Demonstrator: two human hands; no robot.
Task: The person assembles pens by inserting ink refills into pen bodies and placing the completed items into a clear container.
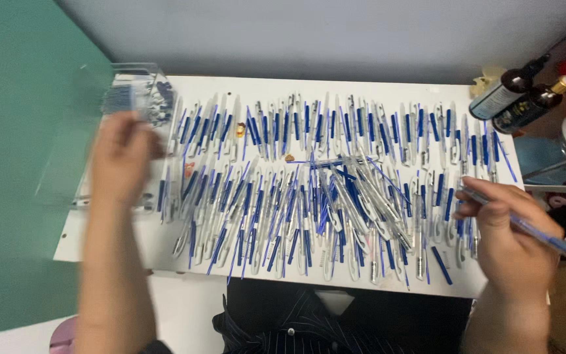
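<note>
While spread over the white board (99,239), pen parts (309,196) in rows. Right hand (509,239): fingers clamped on blue pen (525,228), at board's right edge. Left hand (120,160): blurred, over clear plastic box (132,92) at far-left corner; finger state indeterminable.

Clear plastic box (135,92): far-left board corner, bluish contents, blurred.
Dark dropper bottles (515,98): far right, lying tilted, pale labels.
</note>
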